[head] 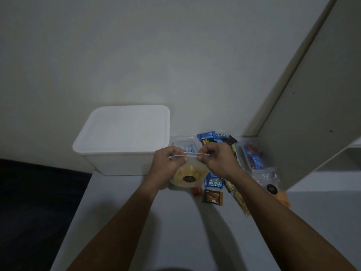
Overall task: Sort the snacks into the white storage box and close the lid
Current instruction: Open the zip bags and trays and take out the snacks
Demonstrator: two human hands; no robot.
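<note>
The white storage box (109, 163) stands at the table's back left with its white lid (125, 130) on it. Just right of the box, my left hand (166, 163) and my right hand (216, 159) pinch the two ends of the top edge of a clear bag of yellow chips (190, 176). The bag hangs upright, its bottom near the table, a dark oval label on its front. More snacks lie behind and right of it: blue wrappers (214, 181), a brown wrapper (212, 197) and a small red sweet (196, 191).
A clear tub with blue and red packets (252, 157) sits at the right, with another labelled chip bag (272, 187) in front of it. A long bag of yellow sticks (239, 200) lies under my right forearm. A grey panel (312, 114) leans at the right; the table's left edge (78, 202) drops off.
</note>
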